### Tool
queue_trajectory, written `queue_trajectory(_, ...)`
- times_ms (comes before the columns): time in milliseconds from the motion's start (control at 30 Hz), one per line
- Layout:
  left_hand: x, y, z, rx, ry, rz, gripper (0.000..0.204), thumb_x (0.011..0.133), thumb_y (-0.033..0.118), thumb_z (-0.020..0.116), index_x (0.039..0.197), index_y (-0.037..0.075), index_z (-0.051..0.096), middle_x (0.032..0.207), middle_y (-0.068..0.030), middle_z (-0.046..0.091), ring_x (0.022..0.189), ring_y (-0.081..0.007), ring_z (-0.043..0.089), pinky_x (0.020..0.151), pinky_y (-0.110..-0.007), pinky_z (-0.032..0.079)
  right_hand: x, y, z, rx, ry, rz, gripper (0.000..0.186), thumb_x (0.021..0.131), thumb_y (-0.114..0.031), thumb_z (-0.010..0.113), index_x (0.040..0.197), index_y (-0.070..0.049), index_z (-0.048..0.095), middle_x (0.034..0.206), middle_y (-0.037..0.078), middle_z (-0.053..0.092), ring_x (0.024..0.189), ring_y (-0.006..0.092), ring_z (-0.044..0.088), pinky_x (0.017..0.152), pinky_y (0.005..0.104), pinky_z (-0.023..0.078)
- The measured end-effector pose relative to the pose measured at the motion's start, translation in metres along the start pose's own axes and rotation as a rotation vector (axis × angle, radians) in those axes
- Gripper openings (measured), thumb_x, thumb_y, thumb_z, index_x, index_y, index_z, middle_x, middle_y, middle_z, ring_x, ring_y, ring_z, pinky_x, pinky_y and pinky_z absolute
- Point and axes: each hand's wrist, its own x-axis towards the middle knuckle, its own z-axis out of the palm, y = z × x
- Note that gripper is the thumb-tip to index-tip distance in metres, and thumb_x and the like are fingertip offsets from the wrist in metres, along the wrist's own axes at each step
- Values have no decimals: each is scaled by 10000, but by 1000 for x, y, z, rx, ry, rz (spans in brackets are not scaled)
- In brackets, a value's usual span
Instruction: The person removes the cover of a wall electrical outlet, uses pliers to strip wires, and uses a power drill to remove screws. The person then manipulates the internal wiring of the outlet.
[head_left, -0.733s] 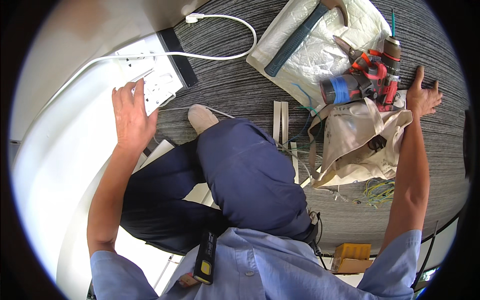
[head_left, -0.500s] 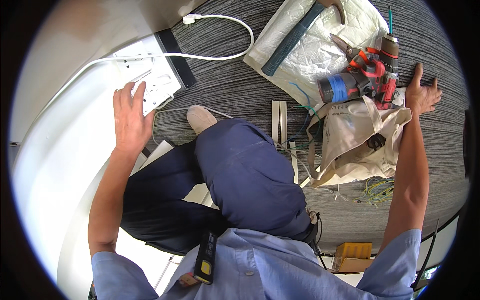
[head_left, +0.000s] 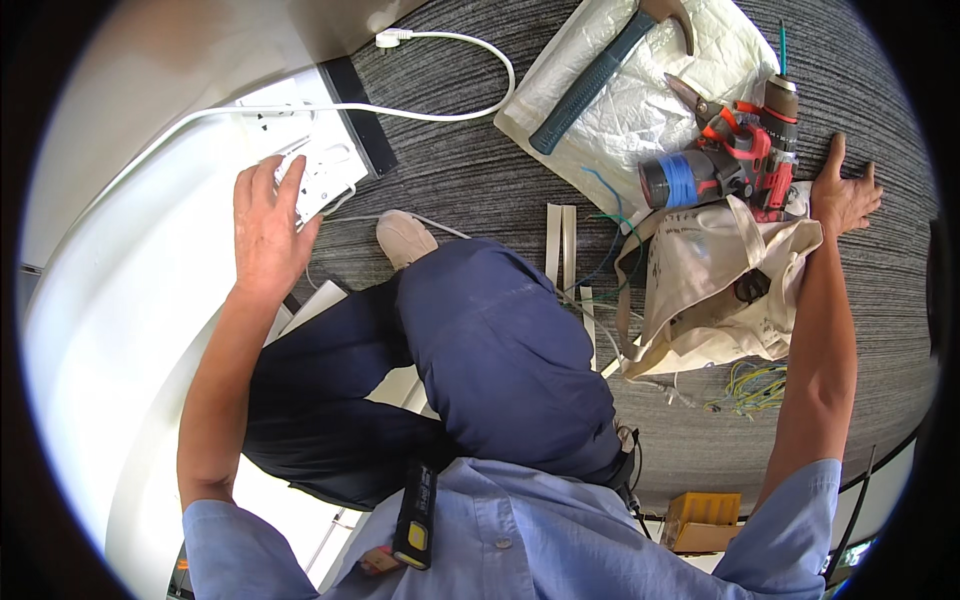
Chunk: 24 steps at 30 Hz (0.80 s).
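Socket panel face-up, long axis slanting up-right; left hand gripping it, right hand splayed.

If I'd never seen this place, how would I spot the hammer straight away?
On the grey striped carpet, toward the picture's upper right, lies a crinkled whitish sheet. The hammer rests slantwise on the sheet's left part, its head at the top edge of the picture. Its long bluish handle and curved claw set it apart from the orange-handled cutters and red drill to its right.
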Motion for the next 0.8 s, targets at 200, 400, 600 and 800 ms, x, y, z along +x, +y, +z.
queue_trajectory(200, -4, -1, 2, -26, 32, -15, 795, 754, 28, 856, 1478, 74, 530, 1473, -233, 484, 1348, -439, 473, 1136, -510, 440, 0, 0, 1, -10, 2, -4, 1183, 799, -962, 495, 1628, -125, 396, 1708, 258, 246, 1621, 387, 130, 1275, 630, 105)
queue_trajectory(400, -8, -8, 5, -94, 57, -25, 786, 787, 21, 836, 1497, 83, 507, 1472, -248, 477, 1341, -448, 491, 1128, -507, 452, 1, 2, 2, -19, -4, -5, 1183, 804, -962, 486, 1628, -119, 394, 1709, 256, 243, 1621, 384, 130, 1274, 628, 108)
queue_trajectory(600, -10, -11, 2, -142, 38, -74, 780, 791, 23, 835, 1497, 82, 510, 1470, -232, 487, 1346, -426, 507, 1131, -486, 459, 2, 3, 3, -34, 0, -4, 1175, 812, -957, 484, 1628, -116, 394, 1705, 254, 252, 1617, 384, 141, 1271, 622, 115)
queue_trajectory(800, -13, -12, 1, -168, 51, -100, 794, 792, 31, 837, 1510, 80, 502, 1470, -228, 492, 1343, -425, 519, 1130, -483, 466, 2, 1, 2, -12, 1, 6, 1173, 804, -959, 495, 1629, -130, 396, 1714, 253, 236, 1619, 387, 137, 1277, 628, 90)
